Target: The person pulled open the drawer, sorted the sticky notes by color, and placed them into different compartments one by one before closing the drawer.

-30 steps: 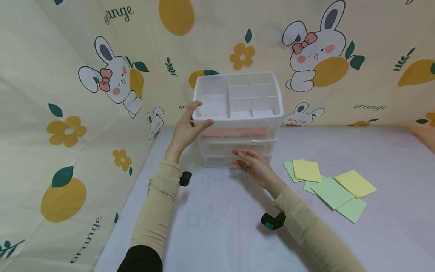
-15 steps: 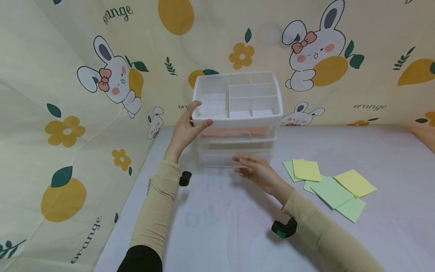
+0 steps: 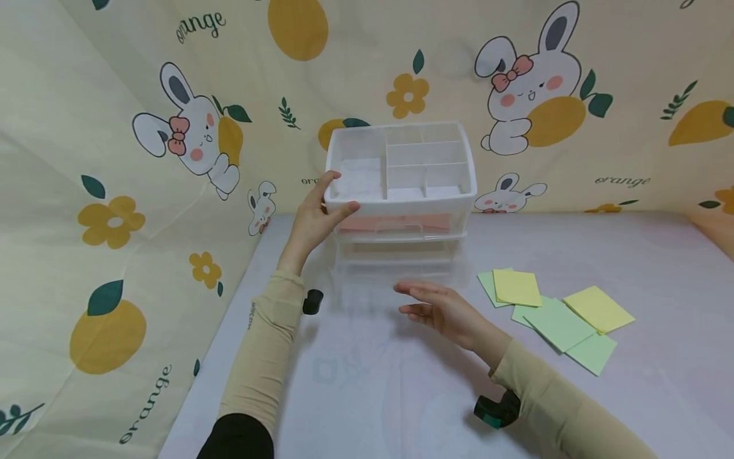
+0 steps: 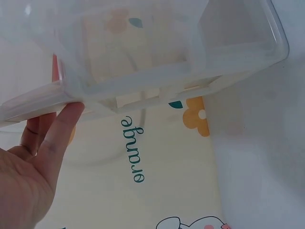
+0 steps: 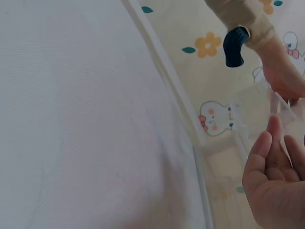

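Note:
A white desktop drawer box [image 3: 401, 205] with a divided top tray stands against the back of the table. My left hand [image 3: 314, 223] grips its left front corner, fingers over the rim and thumb on the front; the left wrist view shows this hand [image 4: 40, 167] against the clear plastic. A clear drawer [image 3: 367, 280] below the top one is pulled out, blurred. My right hand [image 3: 444, 312] is at its front with fingers bent, seeming to hook the handle; the exact contact is hard to see. Something pink [image 3: 395, 222] lies in the top drawer.
Several green notes [image 3: 559, 325] and yellow notes [image 3: 518, 288] lie loosely overlapping on the table to the right. A cloth [image 3: 355, 70] printed with rabbits and oranges hangs behind and along the left side.
My right hand has moved back toward me and slightly right, and the clear drawer has slid outward with it. My left hand and the box's body have stayed in place.

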`<state>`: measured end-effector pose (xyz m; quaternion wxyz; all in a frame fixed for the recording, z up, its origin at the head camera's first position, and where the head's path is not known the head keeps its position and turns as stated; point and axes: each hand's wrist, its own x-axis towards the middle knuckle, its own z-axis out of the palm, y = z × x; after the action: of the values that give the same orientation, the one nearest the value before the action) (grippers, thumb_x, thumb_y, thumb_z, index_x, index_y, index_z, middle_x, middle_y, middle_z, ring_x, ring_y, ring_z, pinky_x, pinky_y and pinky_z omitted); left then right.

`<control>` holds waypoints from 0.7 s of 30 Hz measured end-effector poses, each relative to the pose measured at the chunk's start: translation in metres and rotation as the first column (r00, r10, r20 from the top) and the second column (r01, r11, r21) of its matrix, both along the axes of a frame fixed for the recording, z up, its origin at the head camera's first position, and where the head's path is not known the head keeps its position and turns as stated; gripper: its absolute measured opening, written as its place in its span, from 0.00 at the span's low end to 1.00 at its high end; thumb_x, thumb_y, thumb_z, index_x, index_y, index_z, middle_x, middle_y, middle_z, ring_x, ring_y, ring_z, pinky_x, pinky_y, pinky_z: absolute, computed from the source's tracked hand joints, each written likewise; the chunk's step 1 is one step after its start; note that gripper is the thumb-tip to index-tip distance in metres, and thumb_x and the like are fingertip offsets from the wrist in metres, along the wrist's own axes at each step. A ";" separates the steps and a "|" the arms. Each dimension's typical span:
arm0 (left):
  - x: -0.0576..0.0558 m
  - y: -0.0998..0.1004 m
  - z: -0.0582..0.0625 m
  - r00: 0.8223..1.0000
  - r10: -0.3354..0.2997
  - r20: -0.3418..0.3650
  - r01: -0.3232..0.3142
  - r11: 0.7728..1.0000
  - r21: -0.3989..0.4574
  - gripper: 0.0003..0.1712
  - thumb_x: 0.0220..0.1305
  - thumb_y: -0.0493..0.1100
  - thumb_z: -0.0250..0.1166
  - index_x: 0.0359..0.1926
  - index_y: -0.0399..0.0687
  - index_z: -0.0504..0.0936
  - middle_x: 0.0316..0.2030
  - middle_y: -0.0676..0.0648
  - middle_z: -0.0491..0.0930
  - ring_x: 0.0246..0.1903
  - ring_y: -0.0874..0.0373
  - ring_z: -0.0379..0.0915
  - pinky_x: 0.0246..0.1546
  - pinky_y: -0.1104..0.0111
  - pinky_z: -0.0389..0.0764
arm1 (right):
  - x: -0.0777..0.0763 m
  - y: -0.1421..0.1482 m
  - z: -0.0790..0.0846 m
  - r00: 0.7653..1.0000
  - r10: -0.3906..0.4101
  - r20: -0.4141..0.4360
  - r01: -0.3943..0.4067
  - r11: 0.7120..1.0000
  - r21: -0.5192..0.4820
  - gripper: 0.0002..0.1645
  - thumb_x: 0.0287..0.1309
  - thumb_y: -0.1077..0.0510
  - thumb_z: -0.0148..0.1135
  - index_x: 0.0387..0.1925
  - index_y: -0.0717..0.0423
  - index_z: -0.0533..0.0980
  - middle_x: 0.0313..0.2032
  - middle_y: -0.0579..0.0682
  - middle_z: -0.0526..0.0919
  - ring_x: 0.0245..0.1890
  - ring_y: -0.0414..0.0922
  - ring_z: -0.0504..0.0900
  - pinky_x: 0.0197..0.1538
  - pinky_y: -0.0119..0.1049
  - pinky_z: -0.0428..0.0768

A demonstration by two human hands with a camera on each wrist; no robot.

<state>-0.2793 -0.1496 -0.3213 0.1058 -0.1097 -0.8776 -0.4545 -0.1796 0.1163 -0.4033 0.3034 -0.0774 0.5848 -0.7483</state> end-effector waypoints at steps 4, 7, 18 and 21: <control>0.000 0.000 -0.001 1.000 -0.003 -0.007 0.003 1.000 0.001 0.43 0.46 0.74 0.62 0.63 0.75 0.59 0.52 0.50 0.68 0.35 0.52 0.68 0.30 0.66 0.72 | 0.005 0.005 -0.001 0.999 0.046 -0.002 -0.046 0.999 0.003 0.27 0.65 0.52 0.52 0.63 0.58 0.66 0.58 0.41 0.74 0.47 0.41 0.82 0.50 0.32 0.77; 0.000 0.000 -0.002 1.000 -0.003 -0.012 0.003 1.000 0.001 0.42 0.45 0.74 0.62 0.62 0.77 0.59 0.51 0.50 0.68 0.35 0.52 0.68 0.30 0.66 0.72 | 0.007 0.009 -0.001 0.996 0.087 -0.010 -0.087 0.996 -0.002 0.27 0.66 0.52 0.52 0.63 0.58 0.66 0.58 0.40 0.74 0.47 0.40 0.82 0.51 0.32 0.77; 0.000 -0.001 -0.002 1.000 -0.002 -0.022 0.002 1.000 -0.001 0.44 0.45 0.74 0.62 0.63 0.74 0.59 0.51 0.50 0.69 0.35 0.52 0.68 0.30 0.66 0.72 | 0.012 0.012 -0.002 0.987 0.159 -0.026 -0.160 0.987 -0.017 0.27 0.67 0.53 0.50 0.64 0.61 0.64 0.57 0.43 0.76 0.50 0.42 0.81 0.54 0.34 0.77; -0.001 0.000 -0.002 0.999 0.001 -0.034 -0.001 1.000 -0.009 0.44 0.45 0.74 0.62 0.64 0.72 0.59 0.51 0.50 0.70 0.34 0.53 0.67 0.30 0.66 0.72 | 0.014 0.013 0.001 0.983 0.182 -0.031 -0.183 0.983 -0.006 0.28 0.67 0.53 0.49 0.64 0.63 0.64 0.54 0.45 0.79 0.50 0.43 0.81 0.54 0.35 0.76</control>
<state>-0.2804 -0.1495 -0.3234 0.1206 -0.1175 -0.8778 -0.4484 -0.1658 0.1293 -0.4025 0.3614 -0.1433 0.5763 -0.7188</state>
